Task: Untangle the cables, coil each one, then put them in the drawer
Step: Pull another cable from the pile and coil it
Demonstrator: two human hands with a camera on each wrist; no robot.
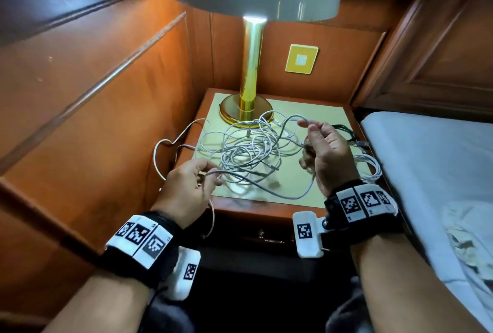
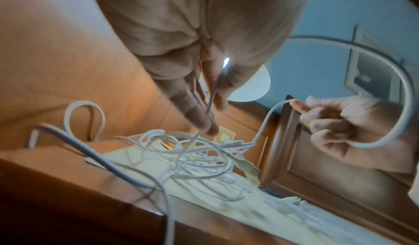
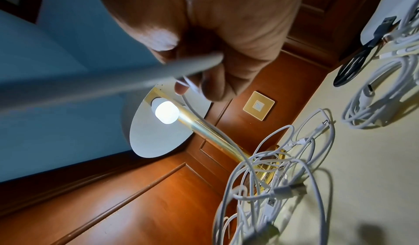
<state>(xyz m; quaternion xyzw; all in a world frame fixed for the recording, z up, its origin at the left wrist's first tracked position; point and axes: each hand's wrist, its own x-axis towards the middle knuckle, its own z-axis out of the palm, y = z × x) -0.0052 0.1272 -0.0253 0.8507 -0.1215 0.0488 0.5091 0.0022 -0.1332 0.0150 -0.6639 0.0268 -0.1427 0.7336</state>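
Observation:
A tangle of white cables (image 1: 248, 148) (image 3: 267, 180) lies in the middle of the nightstand top (image 1: 328, 119). My left hand (image 1: 192, 186) (image 2: 199, 105) pinches a grey-white cable (image 1: 266, 186) near the front left corner. That cable sags in an arc across to my right hand (image 1: 320, 143) (image 2: 335, 123), which is raised over the right side and pinches a white cable between thumb and forefinger, other fingers curled. A coiled white cable (image 1: 369, 167) (image 3: 381, 95) and a coiled black cable (image 1: 346, 131) (image 3: 353, 68) lie at the right edge. The drawer (image 1: 266, 236) below is closed.
A brass lamp (image 1: 250, 76) with a white shade stands at the back of the nightstand, its base touching the tangle. Wood panelling encloses the left and back. A bed with white sheets (image 1: 432, 162) lies to the right. A yellow wall plate (image 1: 301, 59) is behind.

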